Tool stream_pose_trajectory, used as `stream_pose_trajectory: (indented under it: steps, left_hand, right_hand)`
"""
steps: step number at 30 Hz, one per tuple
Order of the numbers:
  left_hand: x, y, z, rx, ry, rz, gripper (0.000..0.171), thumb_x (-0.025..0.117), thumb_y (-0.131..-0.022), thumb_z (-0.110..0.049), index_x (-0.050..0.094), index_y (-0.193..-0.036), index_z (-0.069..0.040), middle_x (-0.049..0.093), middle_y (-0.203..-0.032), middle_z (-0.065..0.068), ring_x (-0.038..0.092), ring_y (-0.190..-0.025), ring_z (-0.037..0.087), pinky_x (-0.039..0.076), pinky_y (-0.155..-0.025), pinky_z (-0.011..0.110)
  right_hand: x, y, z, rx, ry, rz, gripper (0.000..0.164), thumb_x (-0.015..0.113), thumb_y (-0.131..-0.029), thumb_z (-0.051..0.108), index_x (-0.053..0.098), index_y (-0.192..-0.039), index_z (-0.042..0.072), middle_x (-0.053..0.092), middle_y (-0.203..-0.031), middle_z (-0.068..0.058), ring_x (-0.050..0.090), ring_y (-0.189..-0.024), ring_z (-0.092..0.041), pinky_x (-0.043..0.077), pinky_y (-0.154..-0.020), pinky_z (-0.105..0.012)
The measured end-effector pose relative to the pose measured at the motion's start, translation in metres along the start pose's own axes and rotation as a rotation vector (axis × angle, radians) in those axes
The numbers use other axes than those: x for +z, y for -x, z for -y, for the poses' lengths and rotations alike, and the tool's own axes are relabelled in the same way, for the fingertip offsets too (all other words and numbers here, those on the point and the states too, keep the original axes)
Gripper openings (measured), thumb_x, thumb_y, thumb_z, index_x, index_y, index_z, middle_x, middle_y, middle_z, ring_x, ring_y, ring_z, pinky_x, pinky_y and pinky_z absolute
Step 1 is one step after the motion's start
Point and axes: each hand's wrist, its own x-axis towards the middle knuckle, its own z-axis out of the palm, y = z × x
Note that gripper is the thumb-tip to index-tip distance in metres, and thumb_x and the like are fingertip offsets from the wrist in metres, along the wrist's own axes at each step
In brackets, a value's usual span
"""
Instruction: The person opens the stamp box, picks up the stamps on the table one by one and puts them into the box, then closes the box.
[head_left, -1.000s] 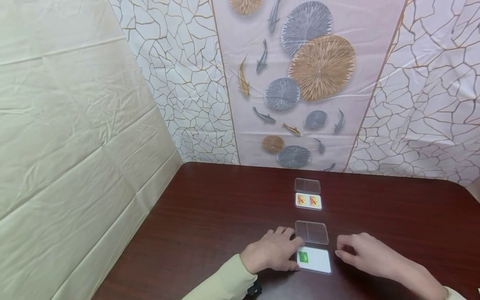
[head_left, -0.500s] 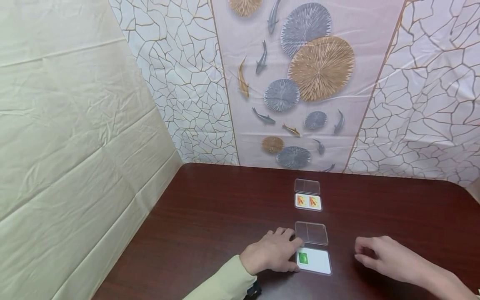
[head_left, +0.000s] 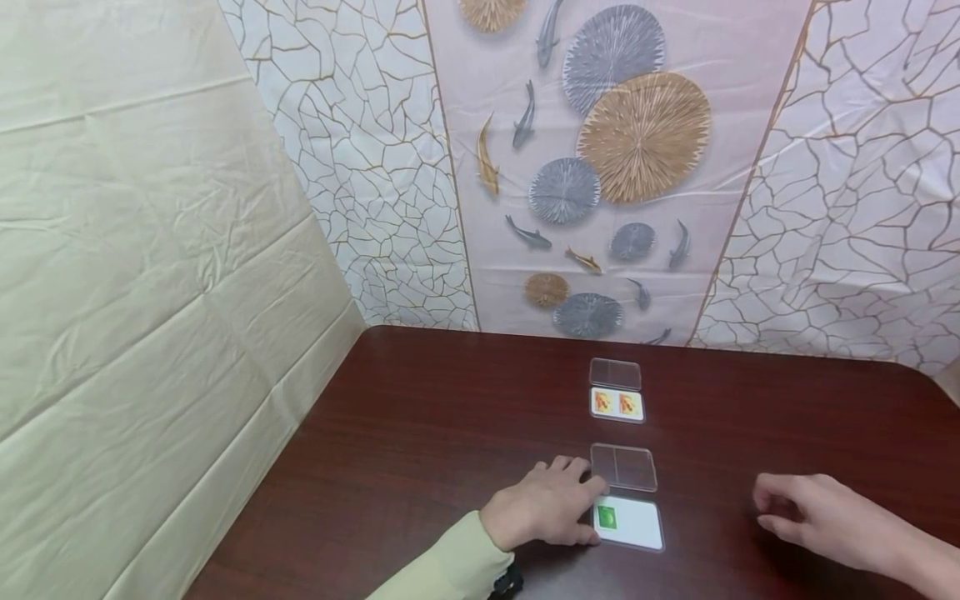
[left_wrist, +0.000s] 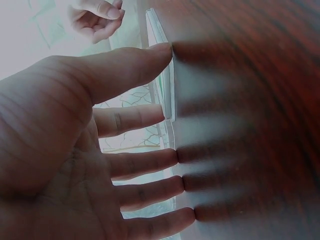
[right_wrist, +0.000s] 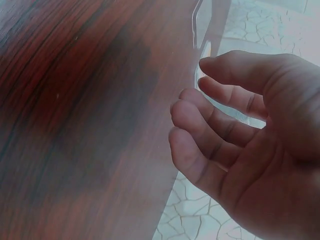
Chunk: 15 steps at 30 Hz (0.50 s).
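Observation:
A clear flat case lies unfolded near the front of the table, its clear lid half [head_left: 624, 467] behind a half with a white card [head_left: 637, 523]. A small green picture [head_left: 607, 517] shows at the card's left end. My left hand [head_left: 543, 504] rests at the left side of this case. In the left wrist view its thumb [left_wrist: 135, 65] and index finger touch the case's edge, and the other fingers stand straight on the table. My right hand [head_left: 817, 512] is off to the right with fingers loosely curled, holding nothing; the right wrist view shows the bare palm [right_wrist: 265, 165].
Farther back, a second unfolded clear case shows its lid [head_left: 615, 373] behind a white card with two orange-yellow pictures [head_left: 617, 403]. The dark red-brown table [head_left: 420, 417] ends at a patterned cloth backdrop [head_left: 570, 250], with a pale cloth wall [head_left: 172, 275] on the left.
My right hand has moved steadily rightward, away from the near case. The left hand and both cases have stayed in place.

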Motion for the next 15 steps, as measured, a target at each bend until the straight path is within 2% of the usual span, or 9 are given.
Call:
stream_pose_trajectory:
  steps: [7,13,15]
  left_hand:
    - [0.000,0.000,-0.001,0.003,0.001,0.004,0.054,0.066,-0.087,-0.056,0.051,-0.134,-0.035,0.046,-0.145,-0.002,0.043,-0.136,0.017,0.045,-0.101,0.036]
    - [0.001,0.000,-0.001,0.008,-0.002,0.001,0.054,0.066,-0.087,-0.056,0.051,-0.134,-0.034,0.046,-0.145,-0.001,0.043,-0.136,0.017,0.045,-0.101,0.036]
    - [0.001,0.000,-0.001,0.008,-0.002,0.003,0.054,0.066,-0.087,-0.056,0.051,-0.134,-0.035,0.046,-0.145,-0.002,0.043,-0.136,0.017,0.045,-0.101,0.036]
  right_hand:
    - [-0.006,0.013,-0.011,0.024,0.037,0.011,0.030,0.077,-0.082,0.013,0.052,-0.085,0.030,0.042,-0.071,0.025,0.035,-0.063,0.010,0.029,-0.054,-0.019]
    - [-0.010,0.025,-0.021,-0.001,0.070,-0.030,0.035,0.079,-0.077,0.009,0.052,-0.084,0.029,0.041,-0.070,0.028,0.035,-0.064,0.012,0.029,-0.054,-0.018]
    - [-0.012,0.028,-0.024,0.025,0.080,-0.004,0.034,0.079,-0.077,0.010,0.052,-0.084,0.028,0.040,-0.070,0.027,0.035,-0.063,0.012,0.029,-0.054,-0.019]
